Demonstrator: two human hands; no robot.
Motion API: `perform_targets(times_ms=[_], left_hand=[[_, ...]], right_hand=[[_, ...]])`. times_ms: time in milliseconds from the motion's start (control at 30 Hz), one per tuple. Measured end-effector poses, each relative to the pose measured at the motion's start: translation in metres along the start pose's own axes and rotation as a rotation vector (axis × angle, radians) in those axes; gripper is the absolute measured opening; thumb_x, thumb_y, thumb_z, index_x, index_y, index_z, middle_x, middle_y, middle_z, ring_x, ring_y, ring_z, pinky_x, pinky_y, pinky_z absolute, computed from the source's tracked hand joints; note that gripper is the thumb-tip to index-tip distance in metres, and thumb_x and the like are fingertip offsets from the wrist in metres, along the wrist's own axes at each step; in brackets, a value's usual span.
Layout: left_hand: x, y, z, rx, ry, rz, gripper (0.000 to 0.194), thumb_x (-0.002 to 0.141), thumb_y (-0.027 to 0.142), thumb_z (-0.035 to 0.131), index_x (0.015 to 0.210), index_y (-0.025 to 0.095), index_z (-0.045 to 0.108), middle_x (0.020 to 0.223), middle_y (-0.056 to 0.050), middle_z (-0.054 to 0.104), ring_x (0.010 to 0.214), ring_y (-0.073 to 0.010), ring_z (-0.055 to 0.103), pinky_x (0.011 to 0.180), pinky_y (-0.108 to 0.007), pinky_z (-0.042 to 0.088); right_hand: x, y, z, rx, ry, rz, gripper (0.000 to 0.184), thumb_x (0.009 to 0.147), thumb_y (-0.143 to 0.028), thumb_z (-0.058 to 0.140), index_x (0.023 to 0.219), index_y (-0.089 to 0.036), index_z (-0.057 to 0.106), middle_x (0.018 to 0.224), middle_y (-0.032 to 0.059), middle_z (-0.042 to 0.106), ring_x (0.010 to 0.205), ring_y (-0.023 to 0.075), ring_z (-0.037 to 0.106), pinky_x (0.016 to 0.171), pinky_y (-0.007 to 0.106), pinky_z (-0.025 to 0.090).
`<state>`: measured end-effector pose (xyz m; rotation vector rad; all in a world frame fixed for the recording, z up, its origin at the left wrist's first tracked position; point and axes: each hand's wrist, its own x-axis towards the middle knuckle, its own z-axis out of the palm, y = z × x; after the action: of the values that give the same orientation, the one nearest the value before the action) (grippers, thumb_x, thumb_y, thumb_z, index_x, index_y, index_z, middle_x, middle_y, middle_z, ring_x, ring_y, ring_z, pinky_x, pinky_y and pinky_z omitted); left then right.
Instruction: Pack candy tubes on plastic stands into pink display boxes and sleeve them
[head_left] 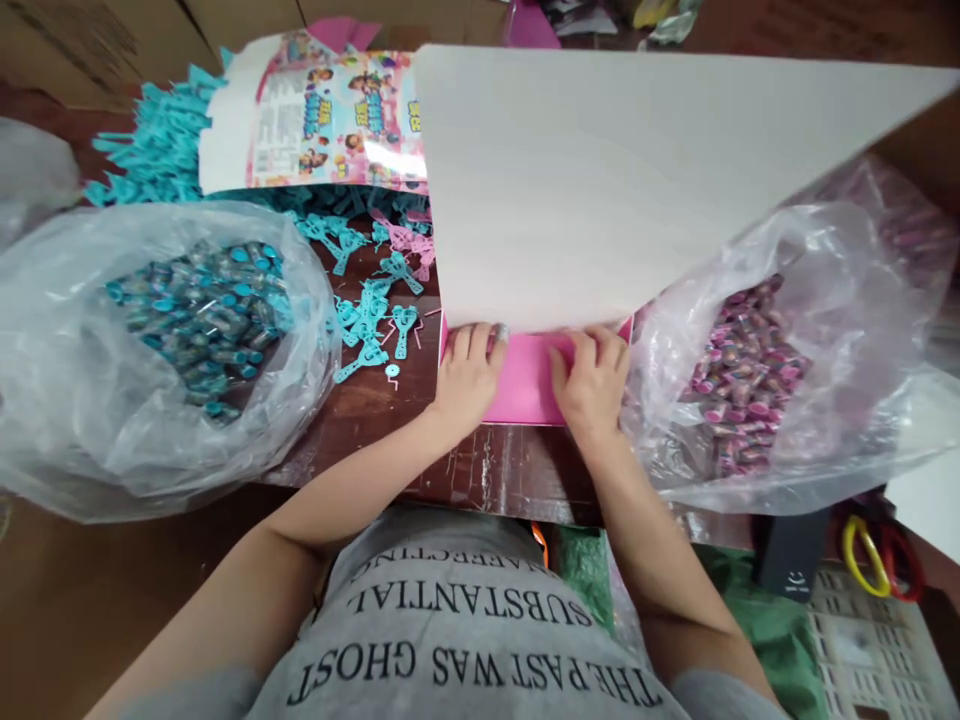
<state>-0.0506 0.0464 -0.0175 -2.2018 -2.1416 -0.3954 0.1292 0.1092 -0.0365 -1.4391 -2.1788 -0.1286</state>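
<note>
A cardboard box (pixel 525 385), pink at the front, lies on the table with a tall white panel (pixel 600 190) raised behind it. My left hand (pixel 471 375) is closed on the left part of the pink section, its fingers bent toward the foot of the white panel. On the right part, my right hand (pixel 592 380) grips the same section with curled fingers and the thumb on the pink face. The fingertips of both hands are partly hidden at the fold. Pink card shows between the two hands.
Left stands a clear bag of blue-capped tubes (pixel 217 310); right, a bag of pink-capped tubes (pixel 750 390). Turquoise plastic parts (pixel 367 310) are scattered beside the box, with a heap (pixel 157 140) behind. A printed sheet (pixel 337 120) covers some. Scissors (pixel 870 555) sit lower right.
</note>
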Motion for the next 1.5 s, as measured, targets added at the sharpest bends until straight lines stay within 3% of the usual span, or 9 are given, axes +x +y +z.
perform_targets(times_ms=[133,300,533,633,767,933,1133,1333,1500], left_hand=[[-0.022,0.009,0.0,-0.079,-0.244,-0.02,0.061,0.108,0.055,0.044,0.162,0.028,0.049,0.172,-0.015,0.037,0.16,-0.0441,0.028,0.127,-0.074,0.025],[-0.009,0.004,0.013,-0.168,-0.41,-0.032,0.063,0.107,0.059,0.039,0.166,0.036,0.038,0.179,-0.007,0.023,0.166,-0.0412,0.014,0.13,-0.071,0.015],[-0.021,-0.042,-0.008,-0.232,0.193,0.163,0.041,0.109,0.037,0.045,0.135,0.019,0.071,0.146,-0.014,0.065,0.131,-0.0296,0.058,0.115,-0.048,0.044],[-0.047,-0.091,-0.026,-0.076,0.291,-0.192,0.036,0.108,0.026,0.047,0.134,0.013,0.068,0.133,-0.02,0.069,0.118,-0.0326,0.062,0.103,-0.049,0.047],[-0.071,-0.139,-0.03,0.029,0.015,-0.455,0.044,0.106,0.017,0.048,0.147,0.005,0.056,0.114,-0.02,0.073,0.11,-0.0358,0.064,0.092,-0.047,0.05],[-0.087,-0.149,-0.033,-0.072,-0.034,-0.43,0.031,0.107,0.018,0.046,0.128,0.012,0.068,0.12,-0.016,0.072,0.117,-0.0321,0.063,0.095,-0.041,0.051],[-0.166,-0.168,-0.071,-0.21,0.107,-0.52,0.03,0.091,-0.001,0.046,0.104,0.015,0.068,0.101,-0.012,0.065,0.095,-0.0261,0.061,0.086,-0.038,0.053],[-0.23,-0.213,-0.091,-0.813,0.406,-0.806,0.013,0.095,0.019,0.059,0.106,0.017,0.066,0.101,-0.007,0.067,0.095,-0.0203,0.062,0.09,-0.033,0.053],[-0.227,-0.23,-0.097,-1.247,0.387,-0.858,0.023,0.094,0.038,0.073,0.105,0.018,0.078,0.095,-0.003,0.076,0.091,-0.0184,0.066,0.089,-0.029,0.052]], right_hand=[[-0.01,0.008,0.011,0.016,-0.134,0.002,0.041,0.106,-0.042,0.048,0.123,-0.012,0.071,0.122,0.0239,0.065,0.113,0.0376,0.058,0.101,0.055,0.049],[-0.005,0.02,0.029,0.028,-0.17,-0.048,0.049,0.104,-0.049,0.049,0.132,-0.013,0.066,0.128,0.0245,0.06,0.119,0.0396,0.055,0.104,0.06,0.046],[0.005,0.028,0.019,0.213,0.08,-0.107,0.041,0.1,-0.039,0.057,0.13,-0.011,0.063,0.12,0.0213,0.064,0.118,0.0365,0.059,0.104,0.059,0.05],[0.004,-0.014,-0.011,0.302,0.244,-0.172,0.041,0.099,-0.029,0.062,0.137,-0.015,0.059,0.122,0.0199,0.065,0.12,0.0375,0.06,0.104,0.061,0.049],[0.02,-0.124,-0.03,0.591,0.072,-0.448,0.046,0.095,-0.021,0.07,0.139,-0.024,0.057,0.119,0.0128,0.068,0.113,0.03,0.066,0.098,0.049,0.056],[0.073,-0.268,0.02,0.856,-0.208,-0.718,0.043,0.103,-0.025,0.057,0.145,-0.021,0.052,0.138,0.0169,0.061,0.123,0.0274,0.064,0.102,0.046,0.057],[0.11,-0.391,0.083,0.333,-0.765,-0.988,0.038,0.103,-0.008,0.041,0.124,-0.012,0.072,0.124,0.0173,0.073,0.126,0.0302,0.062,0.109,0.044,0.05],[0.106,-0.4,0.096,0.241,-0.824,-0.921,0.052,0.096,-0.001,0.039,0.142,-0.01,0.063,0.13,0.022,0.069,0.124,0.0331,0.064,0.101,0.045,0.054],[0.084,-0.352,0.07,1.06,-0.985,-0.672,0.04,0.099,-0.026,0.063,0.138,-0.024,0.059,0.128,0.0094,0.072,0.109,0.0238,0.071,0.092,0.039,0.06]])
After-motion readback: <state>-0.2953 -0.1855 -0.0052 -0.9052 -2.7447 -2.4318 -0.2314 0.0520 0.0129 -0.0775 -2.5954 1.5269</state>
